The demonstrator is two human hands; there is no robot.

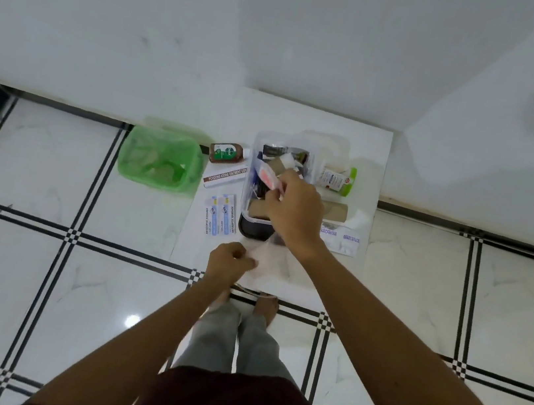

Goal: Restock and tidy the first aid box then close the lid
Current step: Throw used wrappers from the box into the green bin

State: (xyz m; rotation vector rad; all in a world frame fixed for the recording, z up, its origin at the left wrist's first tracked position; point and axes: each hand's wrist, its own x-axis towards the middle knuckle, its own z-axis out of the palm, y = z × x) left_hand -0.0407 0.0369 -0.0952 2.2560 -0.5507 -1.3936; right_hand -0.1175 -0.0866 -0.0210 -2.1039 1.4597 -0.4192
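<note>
Two hands work the restocking step; my right grip (292, 209) pinches a small pink-and-white packet (269, 179) over the open first aid box (251, 179) on the white board; my left grip (231, 261) is curled closed near its clear lid (270, 265); next I judge lowering it between the rolls inside.

Right hand (293, 211) fingers pinched, arm outstretched; left hand (229, 261) fisted.

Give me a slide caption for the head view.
Right hand lifts a small packet over the open first aid box; supplies lie around.
</note>
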